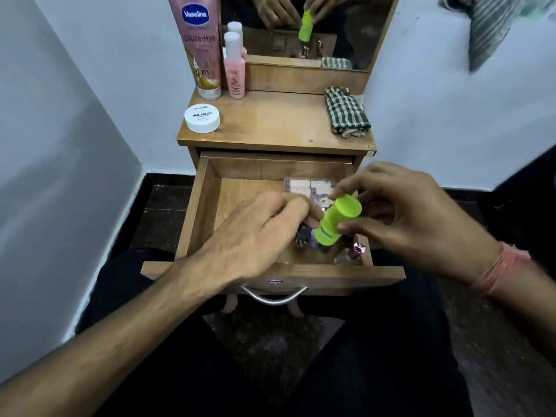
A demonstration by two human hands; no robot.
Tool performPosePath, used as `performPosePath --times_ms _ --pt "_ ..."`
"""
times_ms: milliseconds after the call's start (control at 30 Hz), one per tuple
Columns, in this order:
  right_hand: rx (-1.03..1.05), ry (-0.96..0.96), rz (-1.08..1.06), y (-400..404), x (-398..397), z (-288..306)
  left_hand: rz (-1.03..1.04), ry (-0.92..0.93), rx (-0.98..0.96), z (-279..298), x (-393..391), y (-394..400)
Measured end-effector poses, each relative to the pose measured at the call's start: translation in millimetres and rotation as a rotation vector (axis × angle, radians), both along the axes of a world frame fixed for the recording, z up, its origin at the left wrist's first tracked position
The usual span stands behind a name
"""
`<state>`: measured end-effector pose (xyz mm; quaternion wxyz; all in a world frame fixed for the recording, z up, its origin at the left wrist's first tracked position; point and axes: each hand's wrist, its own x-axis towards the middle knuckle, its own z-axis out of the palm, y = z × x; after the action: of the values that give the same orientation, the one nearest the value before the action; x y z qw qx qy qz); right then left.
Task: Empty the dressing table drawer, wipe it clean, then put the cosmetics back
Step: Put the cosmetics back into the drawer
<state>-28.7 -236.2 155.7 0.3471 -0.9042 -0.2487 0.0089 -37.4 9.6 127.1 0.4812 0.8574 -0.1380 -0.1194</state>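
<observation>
The drawer (272,270) of the dressing table (270,124) stands pulled out, its metal handle (272,296) facing the person. Over its right half, the right hand (421,218) pinches a bright green bottle (335,221) between thumb and fingers — thumb at the lower body, fingertips near the cap. The bottle is tilted, cap end up and toward the right. The left hand (255,236) reaches in from the left with curled fingers, their tips at the bottle's lower end; whether they grip the bottle or one of the small things under it I cannot tell, as the fingertips are hidden.

Still inside the drawer lie a flat palette (304,185) with pale blocks against the back right, some small dark items (302,236) under the left fingers, and a pink-capped piece (358,248) in the front right corner.

On the tabletop a tall pink Vaseline tube (198,46) and a smaller pink bottle (234,67) stand at the back left, a white nail polish remover jar (202,118) in front of them — well apart from a folded checked cloth (346,112) at the right. The mirror (307,28) shows both hands and the green bottle
</observation>
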Motion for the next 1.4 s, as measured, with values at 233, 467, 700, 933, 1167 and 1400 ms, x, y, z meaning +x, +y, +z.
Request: performPosePath --times_ms 233,467,700,933,1167,1400 --pt "-0.001 -0.016 0.000 -5.3 -3.3 -34.8 0.057 0.066 0.073 -14.7 -3.9 -14.5" --pt "-0.009 0.023 0.050 -9.1 -10.2 -32.7 0.036 0.051 0.053 -22.5 -12.6 -14.4" --pt "-0.040 0.051 0.045 -8.8 -7.2 -43.8 0.028 0.047 0.202 -25.8 -11.4 -21.7" --pt "-0.159 0.035 0.051 -8.5 1.9 -50.7 0.014 0.084 0.255 -32.6 -7.7 -25.4" --pt "-0.324 -0.006 0.063 0.7 4.6 -56.8 -0.006 0.108 0.370 -45.0 -3.9 -29.8" --pt "-0.417 0.030 0.031 8.9 5.9 -44.3 -0.031 0.095 0.447 -52.5 2.1 -34.3"
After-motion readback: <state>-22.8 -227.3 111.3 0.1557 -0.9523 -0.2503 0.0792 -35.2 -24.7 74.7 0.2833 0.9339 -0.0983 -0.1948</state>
